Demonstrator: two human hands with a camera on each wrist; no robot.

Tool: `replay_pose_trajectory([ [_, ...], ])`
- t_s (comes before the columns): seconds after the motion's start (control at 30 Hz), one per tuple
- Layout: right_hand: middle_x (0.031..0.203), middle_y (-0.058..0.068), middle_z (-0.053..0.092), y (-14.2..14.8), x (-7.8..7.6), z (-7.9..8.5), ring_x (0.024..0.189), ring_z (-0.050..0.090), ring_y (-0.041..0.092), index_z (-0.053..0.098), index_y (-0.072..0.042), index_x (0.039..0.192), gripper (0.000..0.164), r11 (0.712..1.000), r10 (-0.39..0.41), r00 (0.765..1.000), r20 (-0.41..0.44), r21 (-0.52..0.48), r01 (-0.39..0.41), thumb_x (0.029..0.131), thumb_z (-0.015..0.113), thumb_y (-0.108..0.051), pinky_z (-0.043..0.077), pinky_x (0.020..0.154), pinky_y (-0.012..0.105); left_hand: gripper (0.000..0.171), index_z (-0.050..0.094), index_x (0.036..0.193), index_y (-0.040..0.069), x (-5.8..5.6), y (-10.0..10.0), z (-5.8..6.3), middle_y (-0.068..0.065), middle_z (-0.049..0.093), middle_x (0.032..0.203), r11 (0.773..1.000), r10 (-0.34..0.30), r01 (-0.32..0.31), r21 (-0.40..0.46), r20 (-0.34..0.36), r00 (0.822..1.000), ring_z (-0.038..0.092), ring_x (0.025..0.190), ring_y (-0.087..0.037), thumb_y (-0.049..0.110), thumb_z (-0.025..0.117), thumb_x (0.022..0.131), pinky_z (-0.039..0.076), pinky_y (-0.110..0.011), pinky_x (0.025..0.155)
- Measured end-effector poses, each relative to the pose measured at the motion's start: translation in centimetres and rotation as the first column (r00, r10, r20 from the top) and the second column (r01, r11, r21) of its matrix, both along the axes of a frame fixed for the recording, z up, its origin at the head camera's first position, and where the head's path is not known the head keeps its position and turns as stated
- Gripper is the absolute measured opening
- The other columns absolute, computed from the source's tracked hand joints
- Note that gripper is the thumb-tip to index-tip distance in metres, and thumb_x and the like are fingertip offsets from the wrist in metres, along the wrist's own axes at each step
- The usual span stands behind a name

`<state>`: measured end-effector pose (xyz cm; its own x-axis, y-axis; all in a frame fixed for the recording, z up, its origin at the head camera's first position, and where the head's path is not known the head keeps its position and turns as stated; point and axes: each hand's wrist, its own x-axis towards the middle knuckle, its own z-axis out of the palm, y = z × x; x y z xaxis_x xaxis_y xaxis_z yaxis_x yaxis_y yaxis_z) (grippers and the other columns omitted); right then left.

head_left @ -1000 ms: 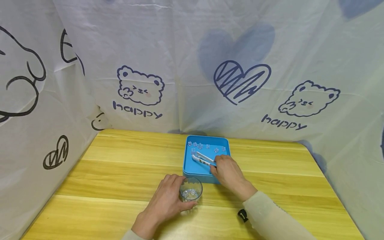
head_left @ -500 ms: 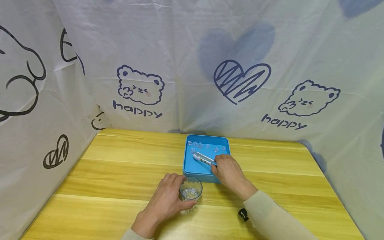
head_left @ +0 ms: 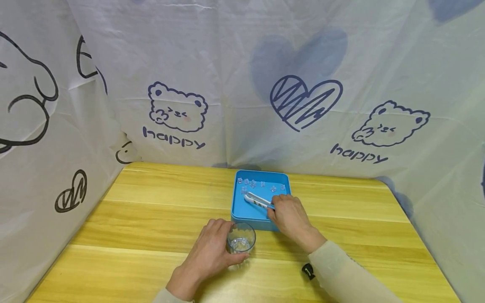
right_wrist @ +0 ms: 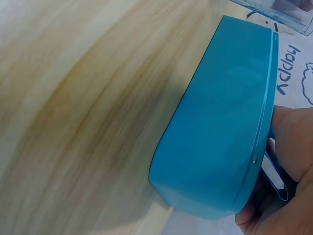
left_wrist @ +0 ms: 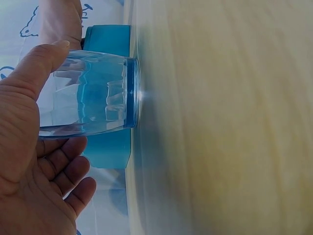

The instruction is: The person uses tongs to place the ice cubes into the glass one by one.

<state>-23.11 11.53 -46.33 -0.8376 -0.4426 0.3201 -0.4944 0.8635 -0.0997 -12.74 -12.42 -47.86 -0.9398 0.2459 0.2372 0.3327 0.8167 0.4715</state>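
Observation:
My left hand (head_left: 207, 250) grips a clear glass (head_left: 242, 230) from its left side, thumb on the near side. Clear cubes (head_left: 240, 244) lie in the bottom of the glass, also seen through its wall in the left wrist view. My right hand (head_left: 291, 216) holds white-and-blue tongs (head_left: 259, 201), reaching over the front right rim of a blue box (head_left: 250, 225). Their tips point left, right beside a clear cube (head_left: 244, 190). Several more clear cubes (head_left: 253, 184) are scattered toward the back of the box.
A wooden table (head_left: 151, 210) carries everything. Behind and at the sides hangs a white cloth (head_left: 235, 63) printed with bears and hearts. Close to the right sleeve is a small black object (head_left: 308, 271). The glass stands just in front of the box.
The two arms of the tongs have come closer together, and their tips have shifted slightly right, away from the cube. The left hand and the glass stay in place.

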Motion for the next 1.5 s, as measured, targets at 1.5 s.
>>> replay_pose_trajectory([
  [1.5,0.073,0.0,0.056,3.8,3.1,2.1,0.069,0.046,0.015,0.063,-0.008,0.082,0.019,0.99,0.071,0.996,-0.06,-0.116,-0.077,0.093,0.078,-0.013,0.045,0.067,0.034,0.082,0.064,0.132,0.007,0.0,-0.1,-0.1,-0.001,0.064,0.116,1.0,0.007,-0.007,0.002,0.05,0.999,0.053,0.107,-0.018,0.059,0.09,0.074,0.049,-0.045,0.102],
])
